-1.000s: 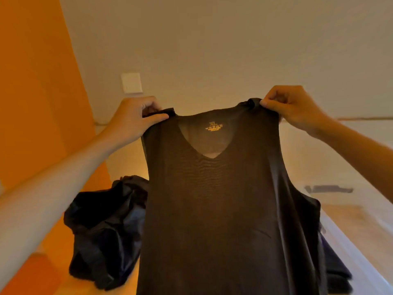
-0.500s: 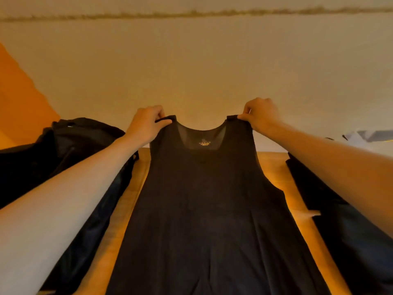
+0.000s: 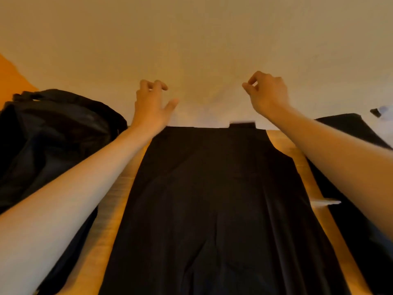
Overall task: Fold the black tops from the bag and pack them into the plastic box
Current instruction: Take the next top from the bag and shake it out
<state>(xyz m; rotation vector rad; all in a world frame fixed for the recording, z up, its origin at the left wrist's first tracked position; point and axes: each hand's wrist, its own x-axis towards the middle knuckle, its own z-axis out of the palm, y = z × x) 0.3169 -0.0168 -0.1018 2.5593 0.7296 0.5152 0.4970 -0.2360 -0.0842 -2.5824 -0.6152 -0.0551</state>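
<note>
Black top (image 3: 212,199) lies flat on the worktop (image 3: 114,201), with neither hand on it.
Left hand (image 3: 151,107) and right hand (image 3: 268,94) hover above its far edge, fingers loosely curled and empty; the strap rucked against the wall (image 3: 202,50) could make the fold come out crooked.

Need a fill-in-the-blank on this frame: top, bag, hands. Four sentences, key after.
1. The black top lies flat on the table, its straps pointing ___ from the person.
2. The black bag sits on the top's ___ side.
3. The left hand and the right hand both hold ___.
4. Another dark garment lies on the top's ___ side.

Missing words: away; left; nothing; right.
</note>
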